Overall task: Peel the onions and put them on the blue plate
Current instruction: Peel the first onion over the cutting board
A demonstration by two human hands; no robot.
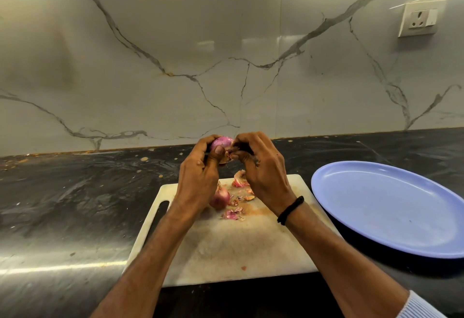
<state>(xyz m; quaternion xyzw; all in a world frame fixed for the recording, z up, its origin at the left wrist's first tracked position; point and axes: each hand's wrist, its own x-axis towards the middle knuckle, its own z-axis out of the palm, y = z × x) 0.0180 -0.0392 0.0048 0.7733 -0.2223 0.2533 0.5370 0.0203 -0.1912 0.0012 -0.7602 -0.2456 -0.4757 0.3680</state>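
Observation:
Both hands hold one purple onion (222, 142) in the air above the far edge of the white cutting board (226, 245). My left hand (200, 172) grips it from the left, thumb on its front. My right hand (261, 167) pinches a flap of its skin from the right. A second, unpeeled onion (221, 198) lies on the board below, half hidden by my left wrist. Loose skin scraps (234, 213) lie scattered around it. The blue plate (391, 204) sits to the right of the board with nothing on it.
The board and plate rest on a dark, shiny counter (75, 204) with crumbs near the back. A marble-patterned wall (226, 54) rises behind, with a socket (418, 20) at upper right.

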